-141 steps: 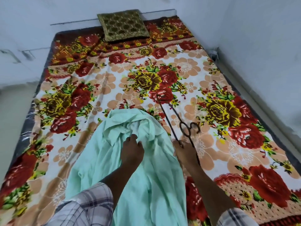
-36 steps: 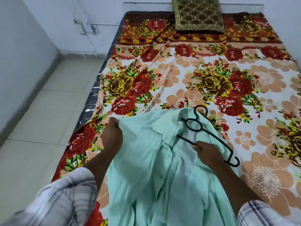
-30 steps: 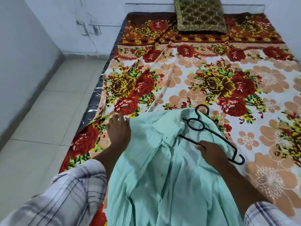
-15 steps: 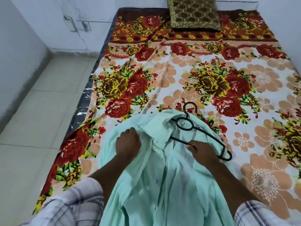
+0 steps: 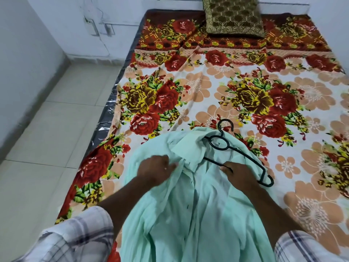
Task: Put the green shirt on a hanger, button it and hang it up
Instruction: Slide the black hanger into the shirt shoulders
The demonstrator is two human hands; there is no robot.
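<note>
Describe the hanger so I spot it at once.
On the floral bedsheet, find the pale green shirt at the near edge. The hanger lies on its collar end, held by the right hand: thin, black, with a ring under its hook.

soft matt cloth shirt — thin black hanger, glossy film edging mattress.

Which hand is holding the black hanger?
The right hand: its fingers curl round the lower bar of the black hanger. The left hand grips the green shirt near its collar instead.
</note>
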